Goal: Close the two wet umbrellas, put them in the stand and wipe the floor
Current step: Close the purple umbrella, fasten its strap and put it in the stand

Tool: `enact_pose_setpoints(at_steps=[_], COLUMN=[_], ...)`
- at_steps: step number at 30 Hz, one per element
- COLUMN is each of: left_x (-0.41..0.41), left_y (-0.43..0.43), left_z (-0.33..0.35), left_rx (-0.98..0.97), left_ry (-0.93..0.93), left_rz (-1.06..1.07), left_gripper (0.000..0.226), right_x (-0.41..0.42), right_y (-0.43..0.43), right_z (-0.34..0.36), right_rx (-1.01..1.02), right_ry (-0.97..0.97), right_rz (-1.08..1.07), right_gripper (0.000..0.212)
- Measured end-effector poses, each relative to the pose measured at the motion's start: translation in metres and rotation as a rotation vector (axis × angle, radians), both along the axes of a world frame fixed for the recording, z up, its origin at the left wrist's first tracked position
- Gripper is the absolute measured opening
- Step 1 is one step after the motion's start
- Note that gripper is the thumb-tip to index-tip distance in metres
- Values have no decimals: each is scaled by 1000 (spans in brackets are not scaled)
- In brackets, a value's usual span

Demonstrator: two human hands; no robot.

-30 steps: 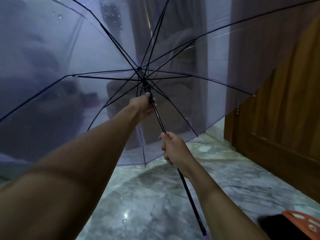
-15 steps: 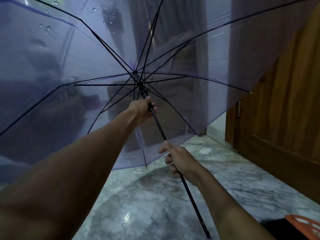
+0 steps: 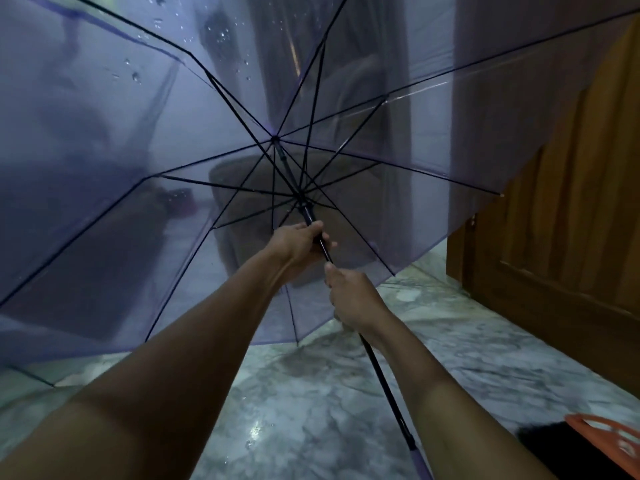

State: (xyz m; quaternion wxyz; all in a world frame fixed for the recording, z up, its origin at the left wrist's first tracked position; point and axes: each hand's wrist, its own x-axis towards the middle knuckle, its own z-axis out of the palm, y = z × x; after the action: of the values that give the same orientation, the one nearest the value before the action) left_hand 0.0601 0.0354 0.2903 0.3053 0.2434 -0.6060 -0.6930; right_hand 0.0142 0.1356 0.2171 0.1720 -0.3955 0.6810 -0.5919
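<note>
**Closing the Wet Umbrella: Pulling the Runner**

The person is holding the open, see-through purple umbrella [image 3: 138, 168] in the air above the marble floor [image 3: 311, 393], with water drops clinging to the canopy. The left hand [image 3: 299, 242] is gripping the shaft [image 3: 384, 379] directly below the runner [image 3: 306, 211]. The right hand [image 3: 353, 301] is clasping the shaft just beneath it, so the two hands are almost touching.

For a clean close, the right hand should be steadying the shaft while the left is drawing the runner straight along it, without twisting, so the ribs fold evenly. The right hand is probably sitting in the runner's path and may need shifting toward the handle.

The canopy edge is hanging near the wooden door [image 3: 571, 237], so angling it away is advisable. An orange-rimmed object [image 3: 609, 434] is showing at the lower right. Whether it is the stand cannot be told.
</note>
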Motion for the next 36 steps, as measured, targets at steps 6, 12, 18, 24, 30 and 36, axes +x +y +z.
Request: enact_pose_setpoints(at_steps=[6,12,18,24,30,36], left_x=[6,10,15,20,31,34], left_y=[13,-6,-19,-32,-44,-38], left_z=[-5,0,5,4,8,14], left_rx=[-28,-81,-118,-103,-98,-42], left_ry=[-12,-91,-141,-206,-210,-80], left_rz=[-45,-52,8,34,75,102], left_gripper=[13,21,7,8,9,10], right_x=[3,11,23,40,40,49], right_y=[5,4,7,20,45,18], right_z=[5,2,-8,-15,-33,-45], right_rx=[-54,-89,-44,137,167,23], right_ry=[-247,-410,-352,-584,-642,-207], right_rz=[31,201,185,346,566,97], right_gripper=[32,18,26,36,25,36])
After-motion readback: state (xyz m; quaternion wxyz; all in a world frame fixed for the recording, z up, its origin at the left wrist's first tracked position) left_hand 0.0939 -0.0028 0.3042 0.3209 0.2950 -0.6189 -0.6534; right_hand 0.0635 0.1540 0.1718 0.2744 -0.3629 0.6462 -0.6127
